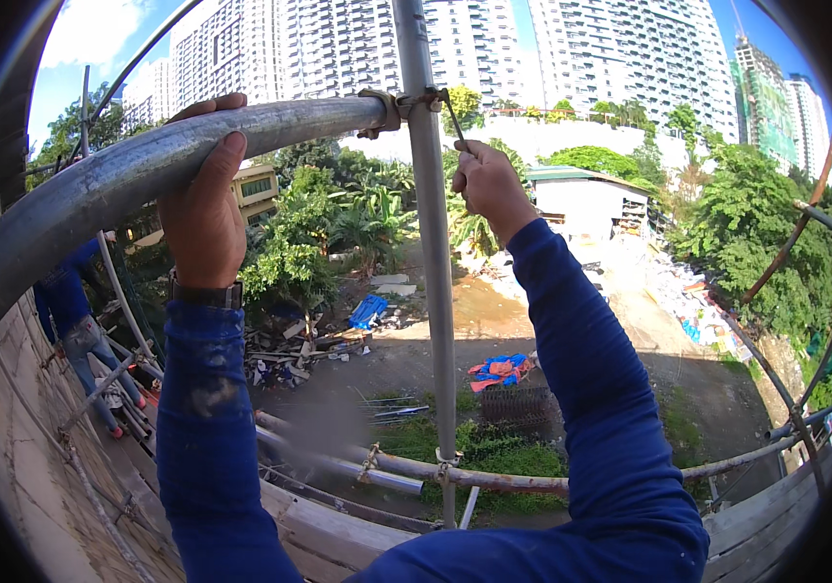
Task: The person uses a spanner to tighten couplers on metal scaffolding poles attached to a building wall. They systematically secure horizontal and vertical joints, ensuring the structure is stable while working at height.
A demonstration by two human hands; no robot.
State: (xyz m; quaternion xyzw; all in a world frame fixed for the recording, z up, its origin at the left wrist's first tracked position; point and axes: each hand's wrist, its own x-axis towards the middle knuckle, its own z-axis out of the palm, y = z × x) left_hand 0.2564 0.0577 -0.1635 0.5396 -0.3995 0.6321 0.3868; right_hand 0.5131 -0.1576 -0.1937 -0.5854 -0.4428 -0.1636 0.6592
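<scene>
Towers are rising behind; the left hand is grasping a grey pipe, already meeting the upright at a clamp; the right hand is clenching a thin tool; final tightness is not showing clearly.

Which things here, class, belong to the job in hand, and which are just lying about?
Job in hand:
grey pipe, gripped by the left hand
slim tool, in the right hand
clamp
upright pole

Lying about:
blue sheet on the ground
orange-and-blue heap
scattered debris
</scene>
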